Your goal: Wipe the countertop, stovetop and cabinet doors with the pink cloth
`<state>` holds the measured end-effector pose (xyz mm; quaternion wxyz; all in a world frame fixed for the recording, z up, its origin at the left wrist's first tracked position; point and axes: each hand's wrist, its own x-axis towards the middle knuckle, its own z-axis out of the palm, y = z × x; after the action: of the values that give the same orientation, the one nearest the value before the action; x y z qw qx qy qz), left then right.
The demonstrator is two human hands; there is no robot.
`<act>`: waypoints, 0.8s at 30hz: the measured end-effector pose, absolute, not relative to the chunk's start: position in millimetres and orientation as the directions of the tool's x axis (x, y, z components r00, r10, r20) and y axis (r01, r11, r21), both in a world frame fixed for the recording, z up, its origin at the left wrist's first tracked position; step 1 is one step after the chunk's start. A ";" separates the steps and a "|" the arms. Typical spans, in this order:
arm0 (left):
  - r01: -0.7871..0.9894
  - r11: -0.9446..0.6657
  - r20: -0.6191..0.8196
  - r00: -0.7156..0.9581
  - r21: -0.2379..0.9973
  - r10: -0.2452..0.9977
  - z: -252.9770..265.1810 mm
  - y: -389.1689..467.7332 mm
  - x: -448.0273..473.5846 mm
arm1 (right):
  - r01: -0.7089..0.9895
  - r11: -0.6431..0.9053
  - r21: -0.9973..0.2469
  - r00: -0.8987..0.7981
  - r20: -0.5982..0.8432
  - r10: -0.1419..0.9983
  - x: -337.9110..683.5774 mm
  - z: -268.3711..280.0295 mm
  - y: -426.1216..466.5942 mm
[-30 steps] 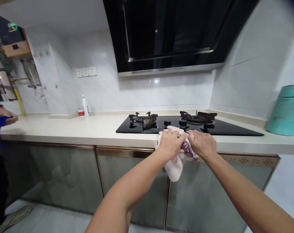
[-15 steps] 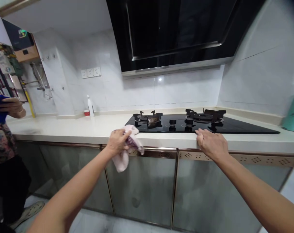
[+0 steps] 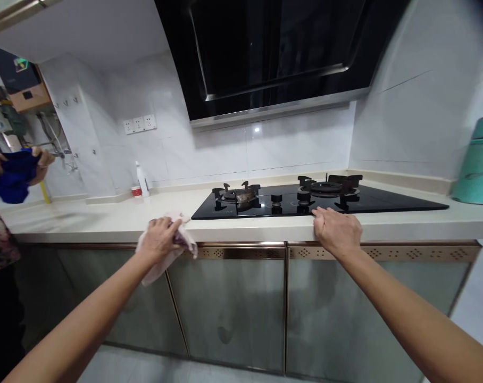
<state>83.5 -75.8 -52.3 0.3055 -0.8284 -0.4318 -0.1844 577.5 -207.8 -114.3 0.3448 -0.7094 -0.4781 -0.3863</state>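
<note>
Left hand (image 3: 158, 238) grasping a pale pink cloth (image 3: 156, 272) at the near edge of the pale countertop (image 3: 106, 214), left of the black gas hob (image 3: 290, 203), right hand (image 3: 338, 229) bent at that edge, whether gripping cannot be told, white bottle (image 3: 142, 181) far left, black range hood (image 3: 265, 58) above the hob.

Range hood (image 3: 273, 53), 12 o'clock: top cut off. Teal canister (image 3: 479, 165), 3 o'clock: right side cropped. Cloth (image 3: 161, 266), 8 o'clock: partly hidden by left hand (image 3: 159, 236).
</note>
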 end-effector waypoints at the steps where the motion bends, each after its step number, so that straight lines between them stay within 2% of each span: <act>1: 0.798 -0.482 0.562 0.599 -0.362 0.570 -54.2 -81.7 106.8 | 0.944 -0.306 -0.124 0.248 0.878 0.410 576.9 -114.0 -208.0; 9: 0.580 -0.682 0.610 0.754 -0.444 0.243 -74.8 -150.4 331.9 | 0.948 -0.308 -0.082 0.205 0.898 0.390 574.6 -113.9 -213.1; 13: 0.495 -0.728 0.626 0.771 -0.474 0.117 -80.7 -170.3 396.3 | 0.960 -0.279 -0.018 0.133 0.907 0.400 586.7 -120.3 -211.6; 18: 0.426 -0.717 0.625 0.780 -0.552 -0.017 -83.7 -156.0 373.6 | 0.967 -0.251 0.036 0.068 0.917 0.393 600.5 -128.7 -206.9; 24: 0.522 -0.686 0.678 0.733 -0.507 0.057 -88.6 -111.0 275.5 | 0.970 -0.242 0.025 0.070 0.924 0.376 602.0 -130.1 -206.7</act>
<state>275.5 -111.0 -88.6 0.3584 -0.8591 -0.1684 -0.3243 602.0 -206.7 -130.1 0.3340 -0.6508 -0.5172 -0.4444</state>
